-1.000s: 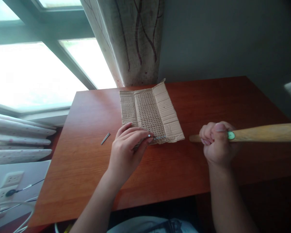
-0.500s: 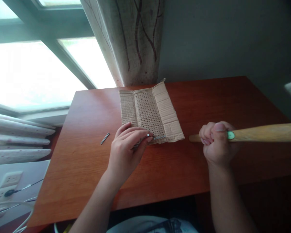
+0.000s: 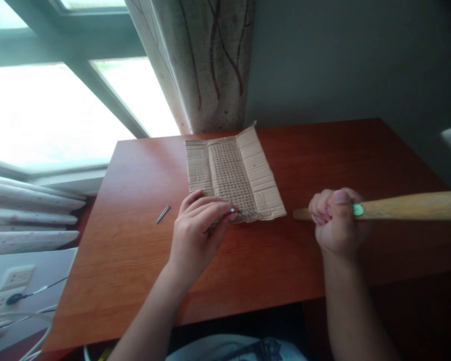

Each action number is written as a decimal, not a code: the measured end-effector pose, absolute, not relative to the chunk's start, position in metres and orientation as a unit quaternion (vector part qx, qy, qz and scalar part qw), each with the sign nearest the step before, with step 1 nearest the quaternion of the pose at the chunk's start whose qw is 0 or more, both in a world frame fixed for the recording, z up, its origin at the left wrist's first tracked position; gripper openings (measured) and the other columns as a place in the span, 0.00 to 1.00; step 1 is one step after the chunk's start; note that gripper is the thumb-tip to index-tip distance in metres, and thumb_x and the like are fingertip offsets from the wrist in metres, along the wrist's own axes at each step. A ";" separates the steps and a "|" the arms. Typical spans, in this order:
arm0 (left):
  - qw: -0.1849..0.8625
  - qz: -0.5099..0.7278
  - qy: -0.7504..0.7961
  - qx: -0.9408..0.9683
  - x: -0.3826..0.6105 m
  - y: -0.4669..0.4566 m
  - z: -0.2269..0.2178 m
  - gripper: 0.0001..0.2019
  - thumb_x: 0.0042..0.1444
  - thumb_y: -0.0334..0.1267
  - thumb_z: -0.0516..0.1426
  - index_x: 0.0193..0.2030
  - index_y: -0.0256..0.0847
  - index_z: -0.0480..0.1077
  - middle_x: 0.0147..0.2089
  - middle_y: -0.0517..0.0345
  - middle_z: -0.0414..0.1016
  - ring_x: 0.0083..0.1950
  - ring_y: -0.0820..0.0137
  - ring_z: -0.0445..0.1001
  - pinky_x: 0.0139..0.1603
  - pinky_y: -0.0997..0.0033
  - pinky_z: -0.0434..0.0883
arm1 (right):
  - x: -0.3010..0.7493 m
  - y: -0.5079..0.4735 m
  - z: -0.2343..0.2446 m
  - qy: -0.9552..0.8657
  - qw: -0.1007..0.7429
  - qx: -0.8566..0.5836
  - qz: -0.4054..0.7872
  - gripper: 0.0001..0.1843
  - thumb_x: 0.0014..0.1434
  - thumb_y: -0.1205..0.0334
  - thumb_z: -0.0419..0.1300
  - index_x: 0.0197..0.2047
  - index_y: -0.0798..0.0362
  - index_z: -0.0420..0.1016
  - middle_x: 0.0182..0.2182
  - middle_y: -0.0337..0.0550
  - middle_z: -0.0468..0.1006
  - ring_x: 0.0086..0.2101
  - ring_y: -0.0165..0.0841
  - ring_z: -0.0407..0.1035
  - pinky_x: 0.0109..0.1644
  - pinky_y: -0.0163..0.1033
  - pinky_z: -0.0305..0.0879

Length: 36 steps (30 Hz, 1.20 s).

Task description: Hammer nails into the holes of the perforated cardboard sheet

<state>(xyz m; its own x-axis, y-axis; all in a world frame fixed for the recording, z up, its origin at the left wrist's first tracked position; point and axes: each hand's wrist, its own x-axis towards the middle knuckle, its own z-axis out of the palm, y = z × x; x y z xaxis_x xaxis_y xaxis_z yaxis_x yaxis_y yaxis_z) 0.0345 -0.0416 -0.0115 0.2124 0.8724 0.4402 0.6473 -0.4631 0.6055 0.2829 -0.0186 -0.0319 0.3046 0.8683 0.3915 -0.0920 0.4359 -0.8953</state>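
Observation:
My left hand pinches a nail between thumb and forefinger, at the near edge of a folded piece of cardboard. Rows of small holes run down the cardboard's middle panel. Beside my fingertips, several nail heads stand in a row along the near holes. My right hand is wrapped round a thick wooden handle with a green sticker. It lies off to the right of the cardboard, and the handle's far end is cut off by the picture edge.
The cardboard lies on a reddish-brown wooden table. Loose nails lie on the table left of my left hand. A window, a patterned curtain and a wall border the back. A power socket with cables is at lower left.
My left hand has shifted very slightly to the right with the nail. My right hand and the wooden handle have stayed in place.

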 end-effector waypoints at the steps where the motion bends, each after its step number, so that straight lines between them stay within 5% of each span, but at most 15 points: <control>1: 0.146 0.384 0.497 0.765 0.035 -0.042 -0.012 0.03 0.64 0.34 0.62 0.40 0.45 0.77 0.41 0.62 0.86 0.44 0.68 0.83 0.66 0.55 0.66 | 0.283 -0.019 -0.032 -0.479 0.699 -0.405 0.343 0.28 0.66 0.54 0.64 0.20 0.50 0.54 0.15 0.29 0.54 0.15 0.23 0.48 0.18 0.34 0.43; 27: 0.133 0.410 0.482 0.763 0.035 -0.042 -0.019 0.04 0.63 0.31 0.63 0.39 0.45 0.77 0.40 0.62 0.86 0.44 0.68 0.83 0.66 0.56 0.66 | 0.284 -0.019 -0.030 -0.491 0.679 -0.420 0.348 0.29 0.67 0.52 0.62 0.20 0.50 0.54 0.15 0.30 0.54 0.16 0.24 0.49 0.19 0.34 0.44; 36: 0.121 0.410 0.473 0.770 0.034 -0.041 -0.022 0.04 0.63 0.32 0.63 0.40 0.47 0.78 0.45 0.63 0.86 0.46 0.67 0.84 0.65 0.56 0.65 | 0.321 -0.034 -0.018 -0.638 0.404 -0.543 0.368 0.21 0.67 0.48 0.63 0.27 0.50 0.64 0.20 0.32 0.61 0.20 0.26 0.55 0.22 0.34 0.51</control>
